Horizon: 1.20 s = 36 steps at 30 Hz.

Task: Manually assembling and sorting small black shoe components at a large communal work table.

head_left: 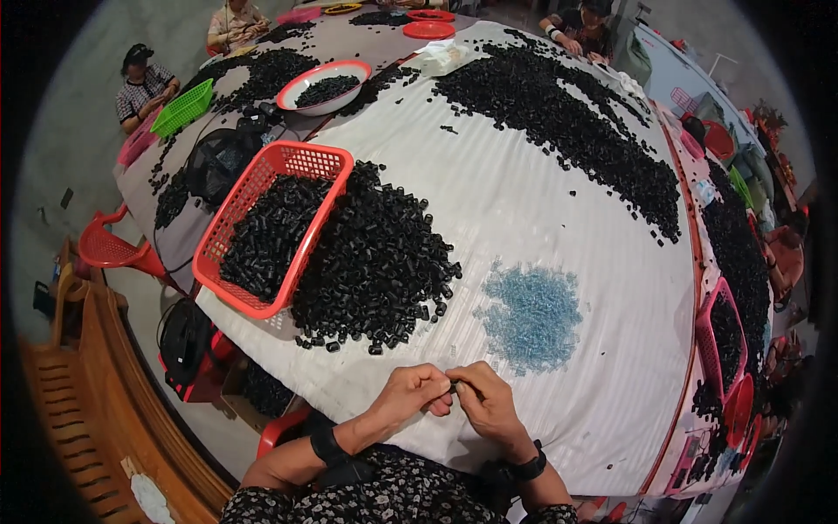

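Observation:
Over the near edge of the white cloth, my left hand and my right hand meet fingertip to fingertip. Both pinch a small black piece, mostly hidden by the fingers. Just beyond my left hand spreads a heap of short black tubular plastic pieces. A red perforated basket, full of similar pieces, rests tilted against that heap's left side. Past my right hand lies a pile of small clear bluish pieces.
A large bank of black pieces covers the far right cloth. At the far left stand a red-rimmed white basin and a green basket. A pink basket sits right. Other people work around the table; a wooden bench is left.

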{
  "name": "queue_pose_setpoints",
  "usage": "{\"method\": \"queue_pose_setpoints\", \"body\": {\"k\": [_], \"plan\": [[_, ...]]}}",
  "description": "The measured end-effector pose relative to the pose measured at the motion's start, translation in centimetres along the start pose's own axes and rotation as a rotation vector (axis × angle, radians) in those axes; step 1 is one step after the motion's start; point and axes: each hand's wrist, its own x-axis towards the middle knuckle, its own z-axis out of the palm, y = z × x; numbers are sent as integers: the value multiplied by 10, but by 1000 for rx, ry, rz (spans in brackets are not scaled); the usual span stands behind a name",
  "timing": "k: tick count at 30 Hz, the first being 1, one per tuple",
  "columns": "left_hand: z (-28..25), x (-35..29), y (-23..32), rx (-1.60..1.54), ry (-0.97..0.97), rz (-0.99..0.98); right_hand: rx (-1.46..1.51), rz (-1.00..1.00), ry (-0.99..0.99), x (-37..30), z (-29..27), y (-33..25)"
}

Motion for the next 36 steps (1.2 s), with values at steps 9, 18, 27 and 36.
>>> {"method": "queue_pose_setpoints", "body": {"k": [9, 18, 27, 36], "plan": [[-4, -6, -9, 86, 56, 157, 496, 409, -122, -9, 0, 4], [-4, -8, -13, 47, 49, 185, 625, 470, -133, -9, -1, -3], [-1, -11, -10, 121, 78, 172, 478, 370, -27, -9, 6, -9], [0, -4, -25, 25, 38, 231, 454, 366, 50, -18, 12, -3]]}}
